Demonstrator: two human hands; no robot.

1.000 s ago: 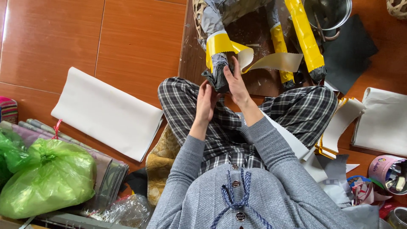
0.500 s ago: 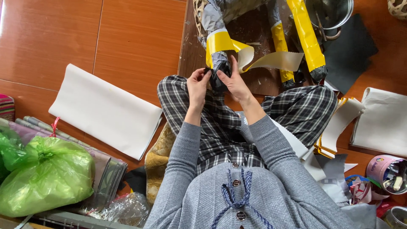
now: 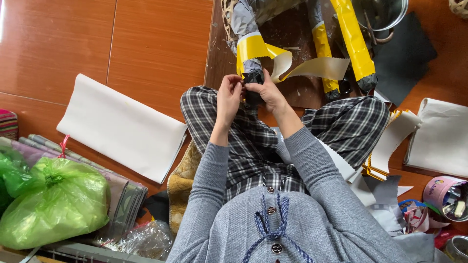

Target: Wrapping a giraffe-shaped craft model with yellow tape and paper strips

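Observation:
I sit on the floor in plaid trousers and a grey cardigan. A grey wrapped leg [image 3: 245, 22] with a yellow tape band and a black tip [image 3: 253, 78] points toward my lap. My left hand [image 3: 229, 95] pinches at the black tip from the left. On the right side of the same tip, my right hand [image 3: 267, 92] grips it. A loose strip of cream tape backing [image 3: 312, 68] curls off to the right of the band. Two more yellow-wrapped legs [image 3: 353, 41] lie on the dark board [image 3: 292, 34] beyond.
A folded white sheet [image 3: 122, 129] lies on the orange floor at my left, with a green plastic bag [image 3: 51, 204] and folded fabrics nearer. More white material [image 3: 441, 136], a black sheet [image 3: 404, 53], a metal pot [image 3: 382, 12] and a pink tin [image 3: 446, 195] are at right.
My left hand has risen from my lap to the black tip, joining my right hand there. The camera view has shifted slightly.

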